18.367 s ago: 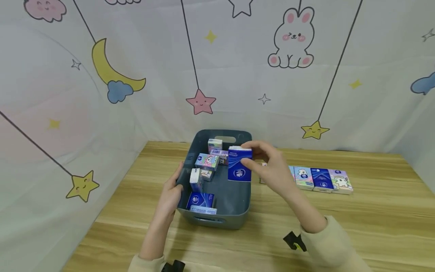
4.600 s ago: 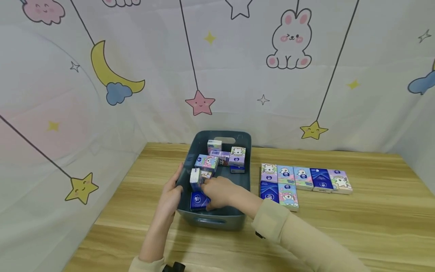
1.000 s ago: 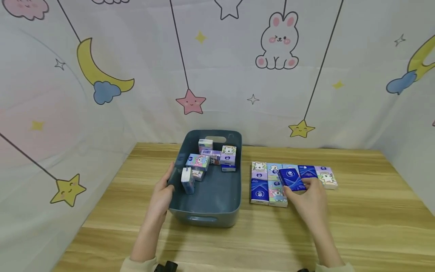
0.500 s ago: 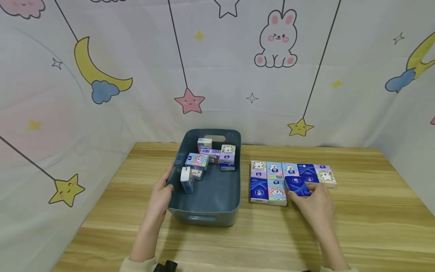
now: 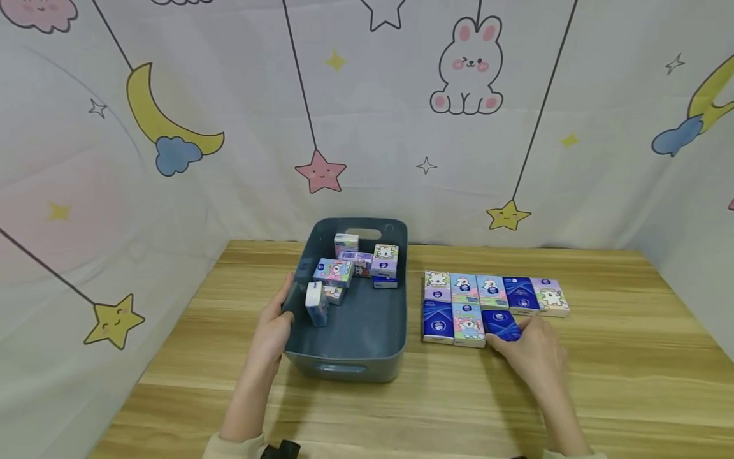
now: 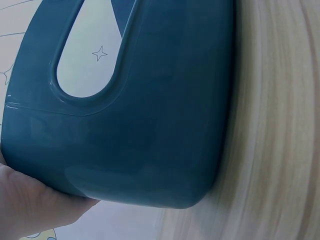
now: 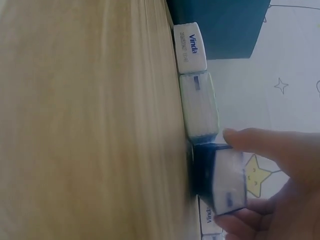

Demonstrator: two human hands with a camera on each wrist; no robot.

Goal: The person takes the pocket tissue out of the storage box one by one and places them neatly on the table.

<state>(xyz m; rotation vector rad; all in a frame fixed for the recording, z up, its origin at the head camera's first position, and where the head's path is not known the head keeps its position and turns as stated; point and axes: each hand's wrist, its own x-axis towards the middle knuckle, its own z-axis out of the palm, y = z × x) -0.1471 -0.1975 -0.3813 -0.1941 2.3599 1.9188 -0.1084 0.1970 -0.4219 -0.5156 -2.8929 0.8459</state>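
My left hand (image 5: 272,328) grips the left side of a blue-grey plastic basket (image 5: 367,370); in the left wrist view its thumb lies against the basket wall (image 6: 150,145). Between the thumb and fingers of my right hand (image 5: 533,350) is a dark blue pocket tissue pack (image 5: 501,324). That pack sits at the right end of the front row, beside a pink-and-blue cartoon tissue pack (image 5: 468,324). In the right wrist view the held pack (image 7: 230,177) is tilted, its lower edge low by the wooden table.
A back row of tissue packs (image 5: 491,290) runs behind the front row, edge to edge. Another blue tissue pack (image 5: 438,320) begins the front row near the basket. Several cartoon tissue packs (image 5: 334,271) lie loosely inside the basket. A printed curtain (image 5: 390,127) hangs behind the table.
Since the oldest frame, packs have joined a front row. My right hand has carried the blue pack from the basket and lowered it beside the cartoon pack. My left hand stays on the basket.
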